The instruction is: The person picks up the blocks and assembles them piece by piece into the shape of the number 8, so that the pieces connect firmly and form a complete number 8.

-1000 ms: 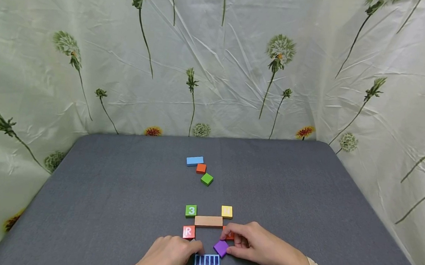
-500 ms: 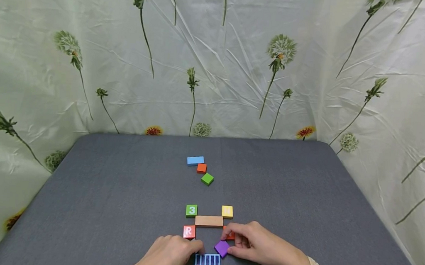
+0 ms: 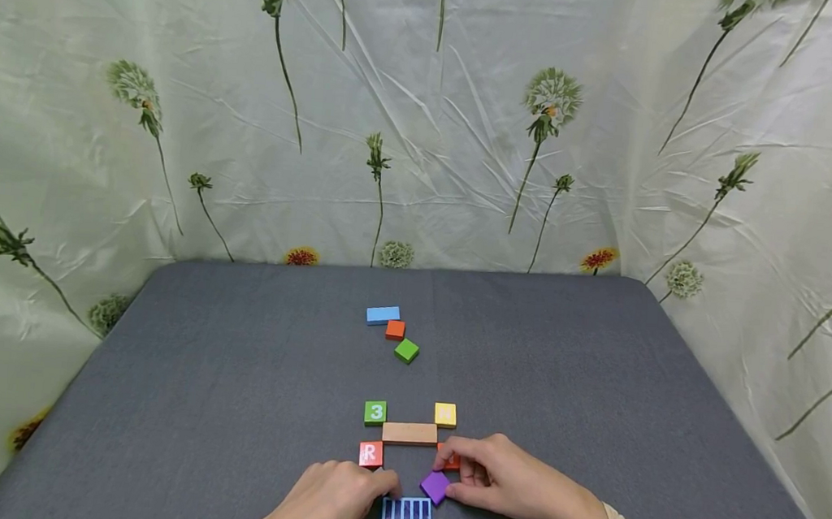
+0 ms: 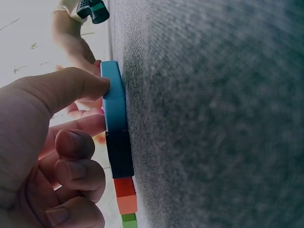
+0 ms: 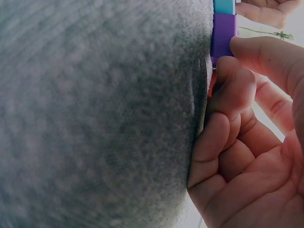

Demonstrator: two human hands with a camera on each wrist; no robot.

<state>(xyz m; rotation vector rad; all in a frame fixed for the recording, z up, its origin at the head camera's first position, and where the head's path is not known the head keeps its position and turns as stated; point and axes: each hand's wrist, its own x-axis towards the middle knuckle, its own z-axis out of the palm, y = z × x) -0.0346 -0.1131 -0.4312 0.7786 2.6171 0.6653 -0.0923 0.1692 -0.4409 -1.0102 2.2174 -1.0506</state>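
My left hand [image 3: 338,502] pinches a flat blue block [image 3: 407,513] with a barred pattern, thumb at its near edge and index finger at its far edge. A dark block [image 4: 119,154] lies against the blue one in the left wrist view; the hand mostly hides it from above. With thumb and index finger, my right hand [image 3: 505,478] holds a purple square block [image 3: 434,487], turned at an angle, its corner right at the blue block's far right corner. A red-orange block [image 3: 451,460] is partly covered by the right fingers. Opposite it lies a red block marked R [image 3: 370,454].
A wooden bar [image 3: 410,433] lies between the upper blocks, a green one marked 3 [image 3: 375,413] and a yellow one [image 3: 445,415]. Farther back on the grey table [image 3: 231,375] are a light blue bar [image 3: 382,315], a small red block [image 3: 395,329] and a green block [image 3: 406,351].
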